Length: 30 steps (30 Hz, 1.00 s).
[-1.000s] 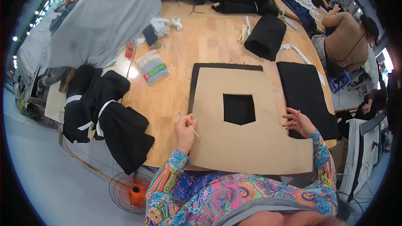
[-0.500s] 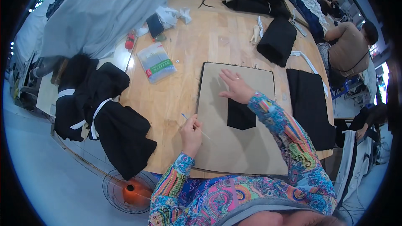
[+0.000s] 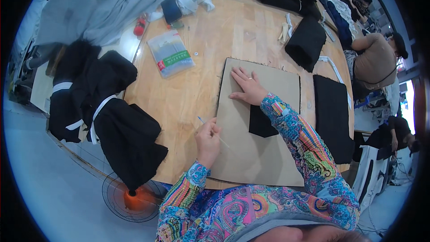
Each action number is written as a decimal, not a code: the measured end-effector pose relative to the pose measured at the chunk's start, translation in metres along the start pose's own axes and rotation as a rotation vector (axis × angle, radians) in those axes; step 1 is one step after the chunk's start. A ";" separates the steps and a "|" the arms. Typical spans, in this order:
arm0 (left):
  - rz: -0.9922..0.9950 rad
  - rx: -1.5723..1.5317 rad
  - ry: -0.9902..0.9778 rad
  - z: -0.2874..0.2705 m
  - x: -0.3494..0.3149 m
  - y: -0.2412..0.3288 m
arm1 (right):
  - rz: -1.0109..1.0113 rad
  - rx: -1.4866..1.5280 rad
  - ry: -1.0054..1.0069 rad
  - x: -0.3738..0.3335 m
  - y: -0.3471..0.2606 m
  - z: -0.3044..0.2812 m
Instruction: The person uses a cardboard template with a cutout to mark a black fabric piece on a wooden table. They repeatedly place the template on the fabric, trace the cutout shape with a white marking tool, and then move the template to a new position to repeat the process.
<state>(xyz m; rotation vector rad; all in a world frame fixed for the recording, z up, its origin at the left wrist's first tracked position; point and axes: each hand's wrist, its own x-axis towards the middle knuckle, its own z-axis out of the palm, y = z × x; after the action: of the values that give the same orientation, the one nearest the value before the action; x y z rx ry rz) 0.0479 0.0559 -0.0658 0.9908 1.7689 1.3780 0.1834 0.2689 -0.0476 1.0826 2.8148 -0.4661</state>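
Note:
A large tan card template (image 3: 264,161) lies on black cloth, whose frayed edge shows along the card's border. Through an opening in the card a black patch (image 3: 261,123) is visible, partly covered by my right forearm. My right hand (image 3: 247,87) rests with spread fingers on the card's upper left part. Near the card's left edge, my left hand (image 3: 208,143) pinches a thin pale pen (image 3: 223,142) with a blue end, held slantwise. Whether its lower tip touches the card, I cannot tell.
Black cloth pieces lie right of the card (image 3: 332,121) and beyond it (image 3: 306,42). A clear plastic packet (image 3: 171,54) sits left. White-tied black bundles (image 3: 125,130) hang over the table's left edge, above a fan (image 3: 134,197). A person (image 3: 375,58) sits at far right.
My right hand has shifted left across the card, nearer its left edge. The left hand still grips the pen beside the card. The whole view has swung slightly.

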 end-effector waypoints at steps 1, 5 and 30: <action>-0.011 0.000 -0.006 0.000 0.000 0.002 | 0.004 0.003 0.001 -0.001 0.000 0.000; -0.022 0.002 -0.014 0.000 0.000 0.001 | 0.014 0.017 -0.008 -0.002 -0.002 -0.004; -0.203 0.308 -0.065 -0.070 -0.108 0.010 | 0.126 -0.004 -0.065 0.007 -0.006 -0.010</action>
<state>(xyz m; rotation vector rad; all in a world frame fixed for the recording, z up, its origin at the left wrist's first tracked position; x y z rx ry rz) 0.0413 -0.0698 -0.0345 0.9695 2.0095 0.9568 0.1738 0.2723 -0.0382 1.2118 2.6715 -0.4749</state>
